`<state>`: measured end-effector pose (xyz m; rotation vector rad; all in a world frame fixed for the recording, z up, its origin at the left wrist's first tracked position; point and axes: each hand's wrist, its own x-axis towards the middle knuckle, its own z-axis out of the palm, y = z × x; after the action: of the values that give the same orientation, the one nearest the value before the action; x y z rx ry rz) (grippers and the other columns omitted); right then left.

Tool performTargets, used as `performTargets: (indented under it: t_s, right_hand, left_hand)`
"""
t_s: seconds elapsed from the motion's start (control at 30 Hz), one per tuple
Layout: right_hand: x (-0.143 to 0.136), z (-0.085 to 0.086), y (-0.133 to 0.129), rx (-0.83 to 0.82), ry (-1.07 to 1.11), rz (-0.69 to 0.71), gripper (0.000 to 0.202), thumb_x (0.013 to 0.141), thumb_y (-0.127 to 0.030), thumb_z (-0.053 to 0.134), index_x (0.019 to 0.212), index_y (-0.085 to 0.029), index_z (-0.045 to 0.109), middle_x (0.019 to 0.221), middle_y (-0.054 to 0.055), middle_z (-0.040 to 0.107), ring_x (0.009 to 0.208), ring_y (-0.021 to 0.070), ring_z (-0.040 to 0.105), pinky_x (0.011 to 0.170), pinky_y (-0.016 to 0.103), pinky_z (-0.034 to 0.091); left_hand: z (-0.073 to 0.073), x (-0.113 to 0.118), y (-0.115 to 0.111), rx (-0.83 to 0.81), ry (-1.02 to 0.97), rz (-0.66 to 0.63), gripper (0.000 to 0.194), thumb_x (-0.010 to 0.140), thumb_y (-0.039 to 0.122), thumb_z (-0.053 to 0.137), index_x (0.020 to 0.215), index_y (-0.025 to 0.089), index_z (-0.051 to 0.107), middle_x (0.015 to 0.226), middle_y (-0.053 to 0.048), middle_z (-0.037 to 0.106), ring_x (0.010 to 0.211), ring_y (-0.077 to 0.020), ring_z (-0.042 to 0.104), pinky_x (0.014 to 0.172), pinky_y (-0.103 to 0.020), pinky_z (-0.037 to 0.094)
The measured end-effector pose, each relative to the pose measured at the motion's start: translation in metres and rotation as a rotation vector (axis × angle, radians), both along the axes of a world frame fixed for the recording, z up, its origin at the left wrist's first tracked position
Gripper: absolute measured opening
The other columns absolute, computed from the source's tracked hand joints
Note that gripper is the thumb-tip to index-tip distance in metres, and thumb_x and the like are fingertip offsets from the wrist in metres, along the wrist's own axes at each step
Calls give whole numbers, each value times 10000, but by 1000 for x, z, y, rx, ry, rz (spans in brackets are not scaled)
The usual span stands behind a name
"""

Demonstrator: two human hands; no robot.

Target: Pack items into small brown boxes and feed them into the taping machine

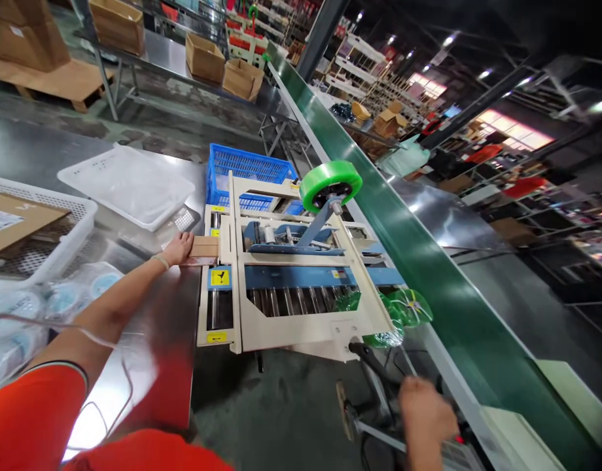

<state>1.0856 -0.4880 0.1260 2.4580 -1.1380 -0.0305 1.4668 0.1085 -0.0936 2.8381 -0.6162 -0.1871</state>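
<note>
My left hand [178,249] is closed on the near end of a flat brown cardboard box [204,247]. The box's far end is at the entry of a cream and blue carton-sealing machine [291,277]. A green tape roll [330,185] sits on top of the machine. At the lower right, my right hand [425,409] is blurred and held apart from the machine; its fingers look curled, but whether they hold anything is unclear. A black crank-like handle [374,363] extends from the machine's near side, left of that hand.
A green conveyor belt [404,226] runs diagonally behind the machine. A blue crate [247,167] stands at its far left. On the metal table [168,327] lie white trays [85,229], plastic sheets [129,183] and wrapped tape rolls [80,291].
</note>
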Motion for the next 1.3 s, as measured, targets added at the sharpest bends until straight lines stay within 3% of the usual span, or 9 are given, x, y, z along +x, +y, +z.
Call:
performTargets:
  t_s: [0.1,0.23,0.37,0.53,0.7,0.83,0.93,1.1,1.3]
  right_hand:
    - [106,29,-10,57,14,-129,434,1119,-201,514,962,-153,916,763,222,770,793,367,857,586,350,518]
    - [195,20,58,79,40,162,357,1126,-174,548,1100,-55,884,890,215,811,888,301,850,715,303,550]
    - [108,-22,107,54,-17,455,326,1115,-247,582,951,-149,847,899,136,806,679,213,735,578,272,395]
    - [-31,-33,52,6,-102,270,444,1090,-306,546,722,-281,792,749,96,749,529,225,634,524,293,341]
    - [37,9,-17,50,-49,-227,527,1125,-273,449,955,-176,939,826,285,782,768,377,833,632,418,543]
    - [154,32,-4,120,-41,-120,461,1072,-171,492,1196,-38,917,1015,324,842,1037,427,874,811,447,663]
    - [198,25,39,137,24,84,398,1094,-167,526,1196,-53,894,1019,273,845,1037,360,862,851,377,633]
    - [145,-15,97,85,-15,412,342,1161,-252,547,1068,-117,847,970,147,801,741,191,704,643,263,374]
    - [36,-44,90,-11,-121,605,360,1132,-302,593,826,-174,732,807,28,646,577,116,407,582,294,128]
  left_hand:
    - [-1,-1,0,-8,-3,-9,1034,826,515,832,1634,-63,545,1453,-386,663,1317,-529,624,1173,-600,468]
    - [-2,-4,-10,-20,-8,-29,1035,859,549,819,1639,-69,533,1465,-411,654,1330,-554,616,1183,-630,451]
    - [-2,-5,-22,8,-1,-25,1069,887,566,796,1666,-98,490,1510,-431,630,1359,-558,609,1200,-601,432]
    - [0,-4,-26,23,8,-25,1117,882,558,813,1676,-143,459,1541,-458,604,1384,-571,602,1211,-596,421]
    - [5,-6,-26,7,13,-32,1106,888,566,815,1661,-145,468,1583,-469,569,1395,-573,585,1213,-593,404]
    - [4,-5,-33,-12,3,-17,1061,866,544,843,1660,-68,495,1581,-430,586,1369,-561,595,1203,-607,404]
    - [0,-5,-39,-19,2,5,1086,855,530,861,1667,-71,464,1539,-433,605,1358,-580,587,1174,-631,427]
    - [-4,-4,-53,-113,40,131,1223,749,490,980,1682,-82,433,1523,-405,599,1385,-580,584,1211,-634,442]
    - [-13,-6,-74,-419,150,326,1542,610,422,1102,1817,19,230,1614,-336,526,1540,-551,530,1255,-611,507]
